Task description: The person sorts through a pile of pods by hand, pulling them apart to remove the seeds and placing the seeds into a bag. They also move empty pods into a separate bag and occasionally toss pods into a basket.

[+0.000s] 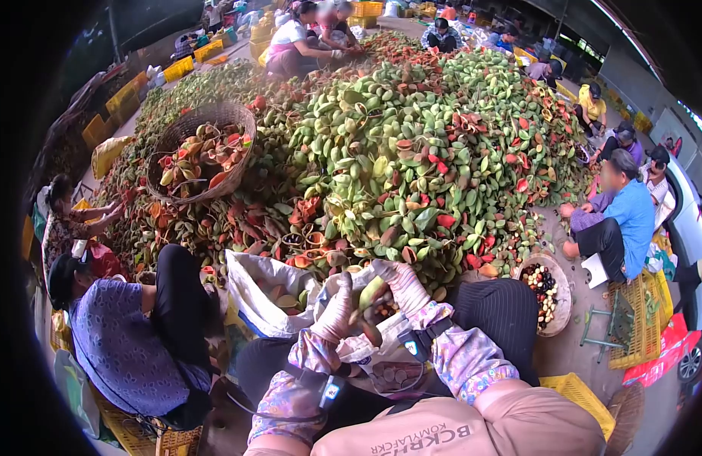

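Note:
My gloved left hand [334, 311] is raised over my lap, its fingers closed around a brownish seed pod [372, 333]. Close beside it, my gloved right hand [404, 287] grips a plump green pod [372, 292] that slants down toward the left. Below and behind the hands, a container of dark and pale seeds [385, 310] is partly hidden by them. To the left stands an open white sack [267, 277] with several green pods inside.
A huge heap of green and red pods [412, 159] rises in front. A wicker basket [202, 156] of opened pods rests on it. A round basket of seeds [545, 292] stands right. One person [138, 327] sits close at left, another [621, 216] at right.

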Available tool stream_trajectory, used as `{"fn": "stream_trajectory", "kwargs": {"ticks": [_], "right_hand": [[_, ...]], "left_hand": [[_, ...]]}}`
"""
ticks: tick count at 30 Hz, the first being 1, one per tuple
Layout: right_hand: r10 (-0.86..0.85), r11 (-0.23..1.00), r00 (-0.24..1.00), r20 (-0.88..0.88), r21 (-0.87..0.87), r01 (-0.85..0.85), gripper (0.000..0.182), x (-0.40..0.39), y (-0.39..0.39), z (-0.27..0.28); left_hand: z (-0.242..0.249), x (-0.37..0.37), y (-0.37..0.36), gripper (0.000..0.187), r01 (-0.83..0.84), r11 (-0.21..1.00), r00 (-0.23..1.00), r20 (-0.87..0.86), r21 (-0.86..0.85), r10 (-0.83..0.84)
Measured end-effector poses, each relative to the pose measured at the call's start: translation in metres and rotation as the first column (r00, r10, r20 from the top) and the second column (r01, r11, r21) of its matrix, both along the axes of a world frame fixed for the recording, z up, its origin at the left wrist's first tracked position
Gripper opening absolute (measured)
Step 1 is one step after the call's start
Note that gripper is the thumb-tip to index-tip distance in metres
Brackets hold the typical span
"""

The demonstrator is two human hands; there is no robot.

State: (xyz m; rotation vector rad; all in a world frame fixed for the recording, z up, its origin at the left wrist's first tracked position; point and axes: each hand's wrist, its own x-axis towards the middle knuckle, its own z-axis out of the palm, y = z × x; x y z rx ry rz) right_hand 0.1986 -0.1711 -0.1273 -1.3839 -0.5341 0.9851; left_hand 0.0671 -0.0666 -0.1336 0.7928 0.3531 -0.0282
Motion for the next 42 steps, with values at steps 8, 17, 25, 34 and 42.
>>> {"fn": "stream_trajectory", "kwargs": {"ticks": [8,17,25,34,42], "right_hand": [[0.042,0.943,0.993,-0.109,0.332,-0.003,0.025,0.027,-0.002,-0.017],[0.268,0.963,0.835,0.481,-0.144,-0.226,0.039,-0.010,0.003,-0.002],[-0.046,0.984,0.961,-0.273,0.155,0.091,0.024,0.009,-0.002,-0.063],[-0.099,0.993,0.968,-0.229,0.033,0.110,0.030,0.008,-0.007,-0.055],[-0.127,0.967,0.992,-0.004,-0.226,0.123,0.026,0.007,-0.014,-0.059]], "left_hand": [[0.004,-0.013,0.024,0.060,-0.190,0.911,0.973,0.197,0.366,0.124],[0.002,-0.013,0.023,0.038,-0.357,0.872,0.926,0.248,0.334,0.285],[-0.064,-0.022,0.075,0.020,-0.691,0.634,0.655,-0.069,0.347,0.752],[-0.122,-0.017,0.108,0.024,-0.424,0.615,0.654,-0.246,0.665,0.716],[-0.151,-0.023,0.103,0.025,-0.155,0.585,0.746,-0.294,0.796,0.598]]}}
